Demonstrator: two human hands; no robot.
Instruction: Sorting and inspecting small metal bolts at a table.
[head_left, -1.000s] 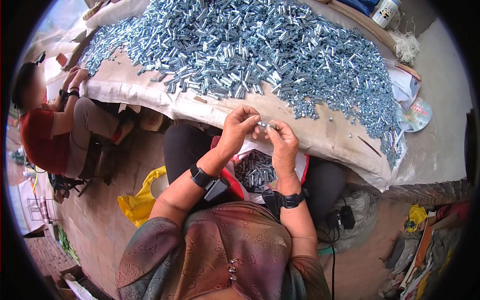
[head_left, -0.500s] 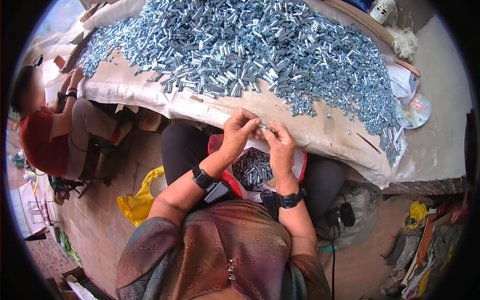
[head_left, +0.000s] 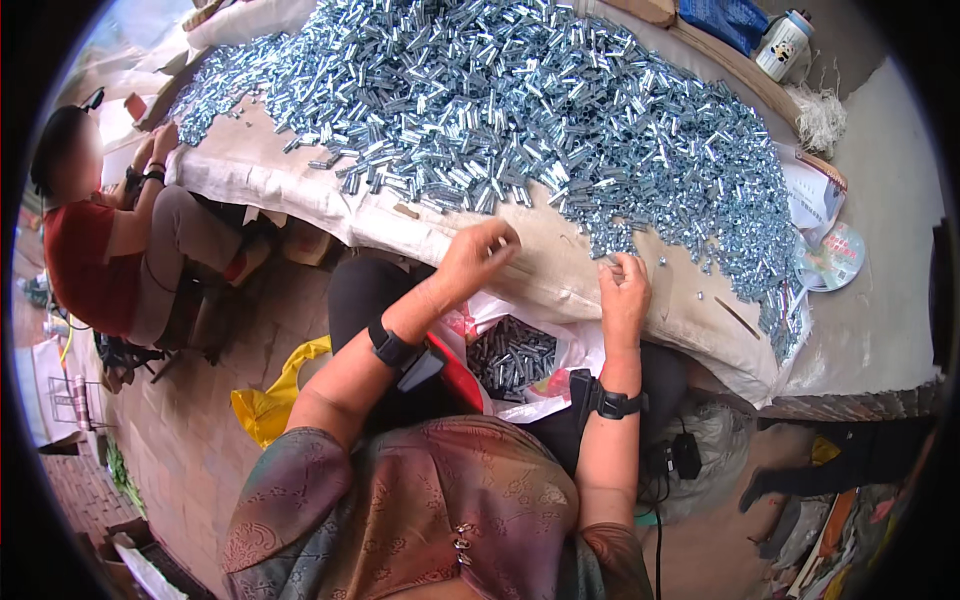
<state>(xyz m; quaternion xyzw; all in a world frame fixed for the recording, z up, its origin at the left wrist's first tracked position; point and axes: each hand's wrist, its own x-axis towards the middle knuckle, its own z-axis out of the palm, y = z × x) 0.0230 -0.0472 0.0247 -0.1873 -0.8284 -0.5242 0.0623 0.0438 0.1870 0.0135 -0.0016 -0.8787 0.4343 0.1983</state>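
A wide heap of shiny metal tubes (head_left: 430,120) covers the far part of the cloth-covered table. Smaller metal pieces (head_left: 612,238) spill from its near edge. My left hand (head_left: 478,258) hovers over the table's front edge just short of the tubes, its fingers loosely bent and apart from the thumb. At the small pieces, the fingertips of my right hand (head_left: 625,288) are pinched together; whatever is between them is too small to make out. Between my legs, below both hands, an open bag (head_left: 580,358) lined in white holds many darker metal parts (head_left: 512,358).
At the left, a person in a red top (head_left: 95,265) sits with hands at the heap. A yellow bag (head_left: 268,405) lies by my left leg. Beyond the heap stand a white bottle (head_left: 783,45) and a round fan (head_left: 832,258). A dark trouser leg (head_left: 830,465) shows at right.
My hands were together over the bag with a small metal part between their fingers. They have now separated, the right one moving right and the left up to the table edge. A trouser leg has appeared at right.
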